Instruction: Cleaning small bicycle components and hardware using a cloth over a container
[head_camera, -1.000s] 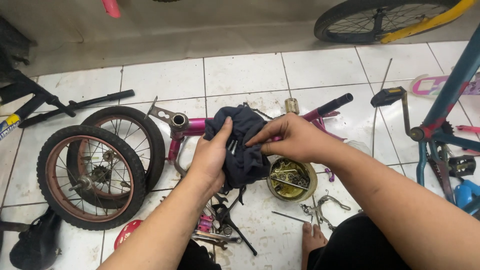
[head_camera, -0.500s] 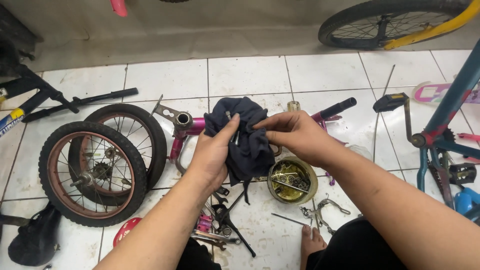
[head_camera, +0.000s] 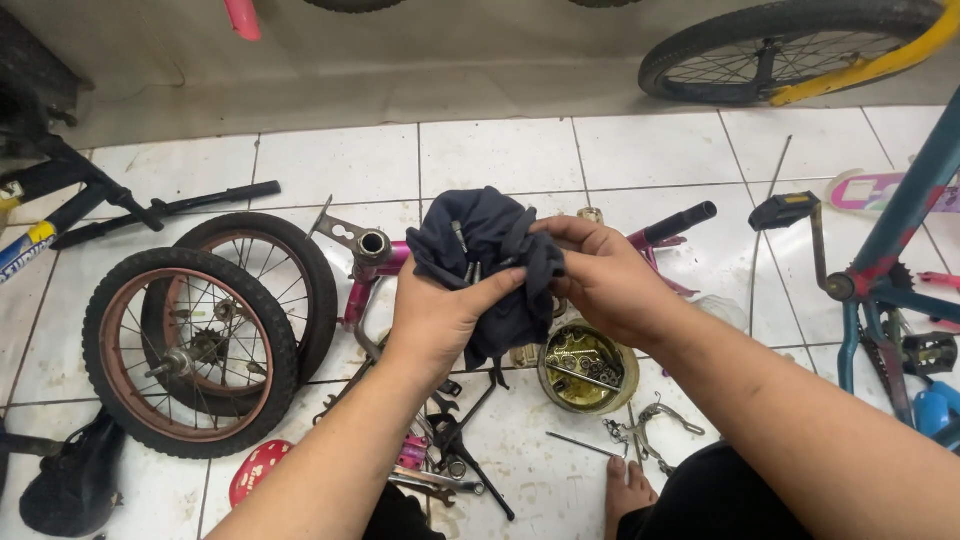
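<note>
Bare forearms, no sleeves; black trousers (head_camera: 730, 490); one bare foot (head_camera: 628, 495).

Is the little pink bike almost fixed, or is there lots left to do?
Lots left, it seems. Done: the pink frame lies stripped, and two small wheels are off beside it. In hand: the left hand and right hand hold a dark cloth around small metal parts. Left: loose tools, a round tin of bits and a brake piece lie scattered on the tiles.
</note>
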